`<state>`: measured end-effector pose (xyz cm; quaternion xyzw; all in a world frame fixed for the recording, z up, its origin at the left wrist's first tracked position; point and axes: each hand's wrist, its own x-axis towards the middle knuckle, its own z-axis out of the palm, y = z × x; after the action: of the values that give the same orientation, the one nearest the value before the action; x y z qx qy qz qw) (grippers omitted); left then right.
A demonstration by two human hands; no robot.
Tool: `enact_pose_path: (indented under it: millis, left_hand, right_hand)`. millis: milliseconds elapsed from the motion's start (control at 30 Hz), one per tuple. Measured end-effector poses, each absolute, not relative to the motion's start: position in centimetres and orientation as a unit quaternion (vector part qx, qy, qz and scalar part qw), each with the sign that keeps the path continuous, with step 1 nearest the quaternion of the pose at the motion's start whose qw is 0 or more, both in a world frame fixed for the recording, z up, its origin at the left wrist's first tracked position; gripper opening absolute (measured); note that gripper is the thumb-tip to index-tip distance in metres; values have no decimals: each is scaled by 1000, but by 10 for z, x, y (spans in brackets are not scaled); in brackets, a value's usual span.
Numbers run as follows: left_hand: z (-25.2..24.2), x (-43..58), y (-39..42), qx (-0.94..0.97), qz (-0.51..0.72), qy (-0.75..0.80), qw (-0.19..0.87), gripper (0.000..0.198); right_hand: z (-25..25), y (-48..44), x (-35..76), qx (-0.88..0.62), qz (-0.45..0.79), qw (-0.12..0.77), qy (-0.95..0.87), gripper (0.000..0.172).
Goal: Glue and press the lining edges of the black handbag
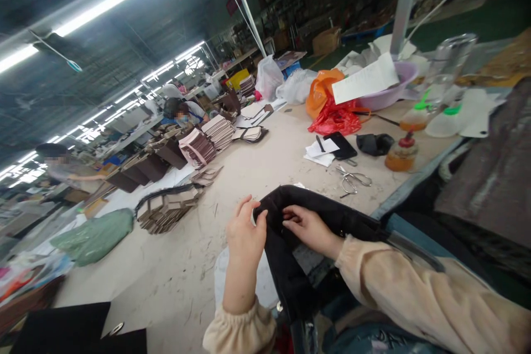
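A black bag point(315, 215) with a curved top edge lies at the near edge of the beige worktable point(257, 177). My left hand point(245, 232) pinches its left end, thumb and fingers closed on the black material. My right hand point(309, 227) rests on the bag's top edge just to the right, fingers curled onto the rim. Both forearms wear beige sleeves with gathered cuffs. The bag's lower part hangs down between my arms, partly hidden.
Scissors point(352, 180), a black phone point(341, 145) on papers, glue bottles point(401, 154), a red and orange plastic bag point(332, 108) and a purple basin point(390, 94) lie at right. Stacks of brown cut pieces point(199, 146) and a green bag point(93, 235) sit left. Other workers point(185, 113) sit far back.
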<state>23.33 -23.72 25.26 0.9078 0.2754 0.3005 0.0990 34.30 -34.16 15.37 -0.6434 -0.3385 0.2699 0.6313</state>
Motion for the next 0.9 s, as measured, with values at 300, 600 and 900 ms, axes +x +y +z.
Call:
enact_pose_path:
  millis: [300,600,900]
  left_hand:
    - [257,237,-238,918,279,276,59,10]
    - [260,245,-237,924,253,284,47,7]
    - [259,244,-228,931,236,247,125,10]
  right_hand:
    - [180,-355,340,-629,215,619,-419,21]
    - [188,-353,353,-642,158,609,-437,23]
    - [164,-330,344,-653,256,618,-354,19]
